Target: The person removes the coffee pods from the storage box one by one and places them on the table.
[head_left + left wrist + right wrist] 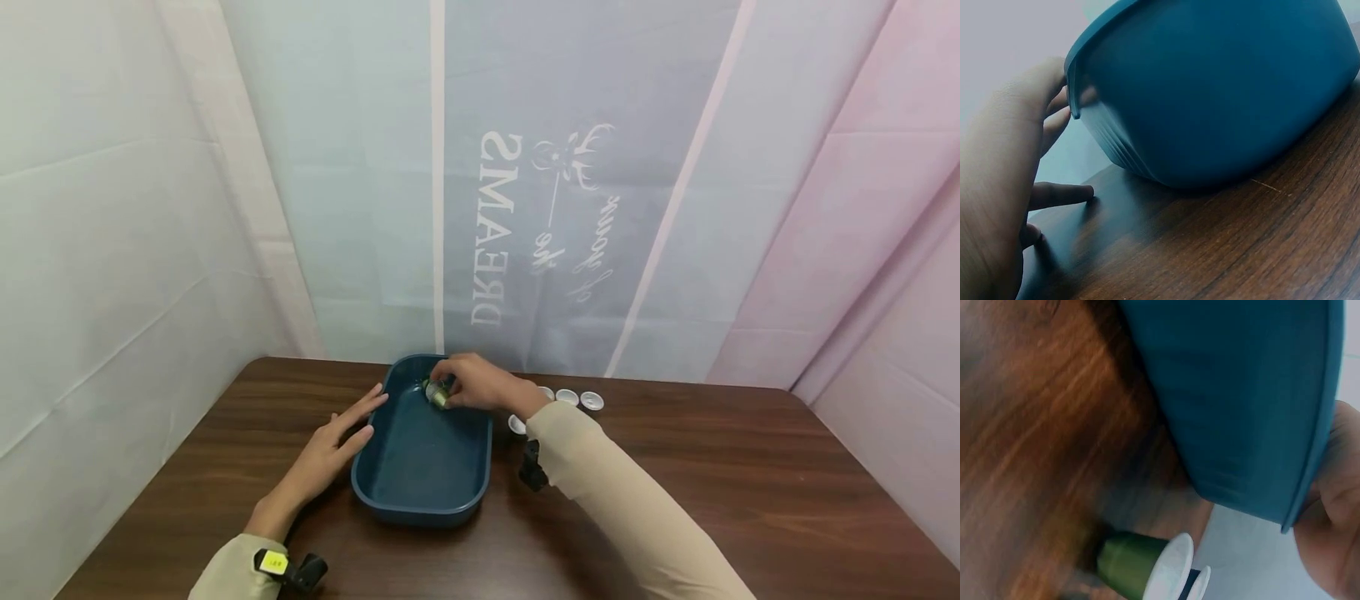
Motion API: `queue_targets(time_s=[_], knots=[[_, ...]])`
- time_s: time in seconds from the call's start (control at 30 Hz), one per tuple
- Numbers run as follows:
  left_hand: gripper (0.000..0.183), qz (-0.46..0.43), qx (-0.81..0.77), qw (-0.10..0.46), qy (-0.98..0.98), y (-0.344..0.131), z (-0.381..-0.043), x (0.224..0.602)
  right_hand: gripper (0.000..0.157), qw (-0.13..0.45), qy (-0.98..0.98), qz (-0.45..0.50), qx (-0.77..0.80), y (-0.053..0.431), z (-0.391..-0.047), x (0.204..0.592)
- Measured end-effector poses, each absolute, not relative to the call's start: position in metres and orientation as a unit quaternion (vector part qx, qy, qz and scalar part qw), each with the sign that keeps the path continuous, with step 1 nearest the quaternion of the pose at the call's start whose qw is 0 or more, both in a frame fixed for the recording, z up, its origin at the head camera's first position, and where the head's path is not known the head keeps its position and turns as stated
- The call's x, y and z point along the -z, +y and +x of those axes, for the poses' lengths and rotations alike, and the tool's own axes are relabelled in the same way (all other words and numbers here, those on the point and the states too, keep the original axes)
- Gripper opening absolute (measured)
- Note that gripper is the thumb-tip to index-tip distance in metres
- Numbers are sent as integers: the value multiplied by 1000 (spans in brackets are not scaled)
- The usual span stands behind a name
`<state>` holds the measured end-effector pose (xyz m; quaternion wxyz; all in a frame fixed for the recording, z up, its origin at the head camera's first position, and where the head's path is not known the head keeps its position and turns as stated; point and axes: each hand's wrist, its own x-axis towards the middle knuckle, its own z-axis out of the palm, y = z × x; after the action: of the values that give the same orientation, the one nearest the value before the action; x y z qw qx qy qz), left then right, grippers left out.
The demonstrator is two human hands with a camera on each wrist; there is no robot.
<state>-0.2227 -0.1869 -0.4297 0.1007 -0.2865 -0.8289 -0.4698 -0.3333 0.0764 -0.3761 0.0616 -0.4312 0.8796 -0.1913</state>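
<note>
A blue plastic bin (427, 475) stands on the wooden table. Inside its far end, my right hand (474, 382) pinches a small green coffee capsule (439, 400); the fingers partly cover it, and whether another lies beside it I cannot tell. The fingers of my left hand (330, 450) are extended along the bin's left side, some touching its rim. In the left wrist view, two fingertips reach down to the tabletop. The right wrist view hides the pinched capsule behind the bin wall.
Right of the bin, several capsules with white rims (592, 401) stand near the table's far edge. The right wrist view shows a green one (1132, 562) with a dark blue one (1192, 586) behind it. A printed cloth (390, 208) hangs behind the table (712, 483).
</note>
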Motion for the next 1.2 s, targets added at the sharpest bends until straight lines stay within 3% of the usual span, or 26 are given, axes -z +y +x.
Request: queue_targets(time_s=[0.23,0.63,1.2], knots=[[49,-285,457,107,-836,-196,-239,454,39,78,861,-463,199,67,-333,381],[48,-288,456,102,-836,-198,-242,457,39,130,840,-493,184,54,-329,383],[44,-282,467,96,-833,-185,-218,424,30,171,833,-497,173,48,-329,385]])
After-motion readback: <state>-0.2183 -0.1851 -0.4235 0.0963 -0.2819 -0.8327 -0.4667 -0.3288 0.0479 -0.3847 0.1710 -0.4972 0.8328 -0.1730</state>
